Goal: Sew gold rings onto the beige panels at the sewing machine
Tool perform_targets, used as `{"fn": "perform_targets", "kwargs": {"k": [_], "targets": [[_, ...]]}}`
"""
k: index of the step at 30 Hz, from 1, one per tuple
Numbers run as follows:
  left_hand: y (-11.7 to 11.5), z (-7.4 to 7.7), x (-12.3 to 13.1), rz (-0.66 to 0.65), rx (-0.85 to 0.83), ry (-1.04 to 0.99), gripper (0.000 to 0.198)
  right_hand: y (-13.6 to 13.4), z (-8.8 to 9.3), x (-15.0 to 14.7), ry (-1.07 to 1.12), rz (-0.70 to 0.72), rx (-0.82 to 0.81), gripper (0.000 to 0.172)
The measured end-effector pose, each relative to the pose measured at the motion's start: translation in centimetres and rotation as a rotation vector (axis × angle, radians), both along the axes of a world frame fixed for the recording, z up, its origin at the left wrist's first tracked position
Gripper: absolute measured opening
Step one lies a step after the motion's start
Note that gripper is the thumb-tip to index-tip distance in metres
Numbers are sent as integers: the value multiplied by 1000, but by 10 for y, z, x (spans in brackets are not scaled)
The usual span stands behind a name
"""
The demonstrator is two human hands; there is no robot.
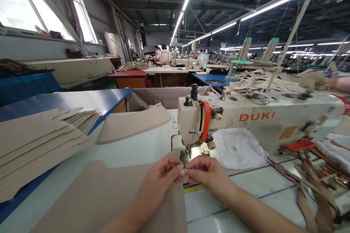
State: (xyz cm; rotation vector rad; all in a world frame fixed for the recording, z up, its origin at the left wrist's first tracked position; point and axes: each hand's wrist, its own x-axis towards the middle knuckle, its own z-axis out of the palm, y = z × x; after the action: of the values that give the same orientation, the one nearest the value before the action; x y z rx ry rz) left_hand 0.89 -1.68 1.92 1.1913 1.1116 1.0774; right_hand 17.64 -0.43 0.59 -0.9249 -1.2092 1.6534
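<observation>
Just in front of the needle area of the sewing machine (191,123), my left hand (166,171) and my right hand (206,171) meet fingertip to fingertip. Both are closed in a pinch on a small gold-coloured metal piece (186,171); its exact shape is mostly covered by the fingers. Under my left hand and forearm lies a large beige fabric panel (109,189), reaching up to the machine's needle plate. A similar small gold-coloured ring (233,148) rests on a white plastic or cloth sheet (246,158) beneath the machine's arm.
Stacked beige panels (35,142) lie at the left, another small stack (133,123) behind the work panel. On the right are brown strips (314,185), purple-handled scissors (284,173) and a red tray (300,145). Co-workers (164,55) sit farther back.
</observation>
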Motion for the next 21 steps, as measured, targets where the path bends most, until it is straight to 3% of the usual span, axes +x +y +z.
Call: {"fn": "perform_targets", "kwargs": {"k": [4,7,12,18,21], "targets": [[1,2,0,-62,-134,-133,30,-2,6,-1,113,-19,-90,36],[1,3,1,-147,-142,-97,24,-3,9,-3,127,-34,-111,36],[2,7,1,-182,-143,-10,19,-5,7,-3,62,0,-101,37],[0,5,-2,-144,15,288,2,-16,3,-1,-176,24,243,22],[-1,1,-4,-124,94,412,4,-20,5,0,-346,3,370,21]]}}
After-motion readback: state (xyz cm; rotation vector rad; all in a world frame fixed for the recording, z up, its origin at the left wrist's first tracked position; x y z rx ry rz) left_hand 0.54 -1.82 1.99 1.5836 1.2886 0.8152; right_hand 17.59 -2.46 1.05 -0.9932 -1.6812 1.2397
